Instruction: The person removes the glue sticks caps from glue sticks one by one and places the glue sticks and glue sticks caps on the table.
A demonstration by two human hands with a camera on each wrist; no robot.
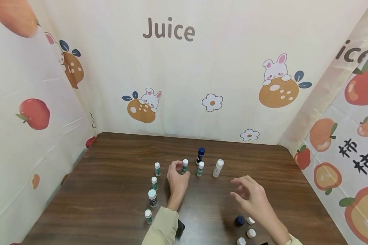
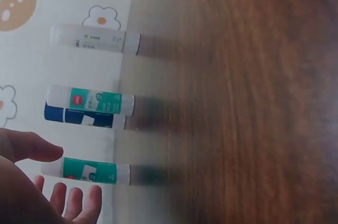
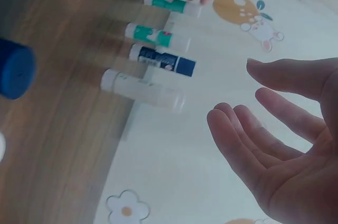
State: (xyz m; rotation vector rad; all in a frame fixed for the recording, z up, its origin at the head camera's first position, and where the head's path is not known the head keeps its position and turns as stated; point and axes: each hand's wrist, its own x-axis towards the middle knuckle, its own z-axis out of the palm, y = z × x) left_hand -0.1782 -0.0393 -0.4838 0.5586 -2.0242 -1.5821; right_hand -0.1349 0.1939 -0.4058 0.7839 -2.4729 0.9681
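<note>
My left hand [image 1: 177, 180] is around the upper part of a green-labelled glue stick [image 1: 184, 167] that stands upright on the table. In the left wrist view its thumb and fingers lie on either side of the stick's white cap end, with the fingertips apart from each other. Just right of it stand another green glue stick [image 1: 200, 169], a navy-blue glue stick [image 1: 200, 156] behind that one, and a whitish glue stick [image 1: 218, 168]. My right hand [image 1: 254, 197] hovers over the table on the right, fingers spread loosely and holding nothing.
Left of my left hand, several capped glue sticks [image 1: 154, 183] stand in a rough column. Below my right hand lie a navy cap [image 1: 240, 221] and several white caps [image 1: 250, 233]. A dark object [image 1: 180, 228] shows beside the left sleeve. A printed curtain [image 1: 184, 68] rises behind the table.
</note>
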